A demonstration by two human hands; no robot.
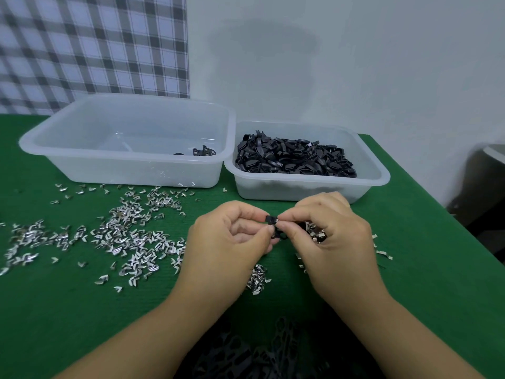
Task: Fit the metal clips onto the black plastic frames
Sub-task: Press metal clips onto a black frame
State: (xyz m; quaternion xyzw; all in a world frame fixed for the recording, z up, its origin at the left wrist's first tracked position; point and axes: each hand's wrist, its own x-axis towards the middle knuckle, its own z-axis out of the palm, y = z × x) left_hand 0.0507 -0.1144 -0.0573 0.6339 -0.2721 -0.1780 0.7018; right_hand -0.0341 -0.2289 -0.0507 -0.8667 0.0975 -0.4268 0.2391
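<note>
Above the middle of the table point(82, 310), nearer its front edge than its back: one frame point(275, 231), pinched from the left between thumb and forefinger of the left hand point(232, 239), other fingers curled in. At the frame's top, a clip point(278, 220), pinched from the right between thumb and forefinger of the right hand point(330, 236). Seated on the frame or only touching it: cannot tell. Tucked under the right hand's curled lower fingers, a small bunch of spare clips point(317, 233).

Strewn across the left half of the table, loose clips point(131, 233), thickest just left of the left hand. A few more below the wrists and toward the right edge.

Along the back edge, two clear tubs just beside each other. In the left tub point(128, 170), only a few dark parts point(203, 152), at its near right corner. In the right tub point(308, 188), a full frame heap point(295, 160).

At the front edge, between the forearms, a blurred front heap point(259, 351) of black frames.

Behind the back left corner, a checked cloth point(93, 45).
</note>
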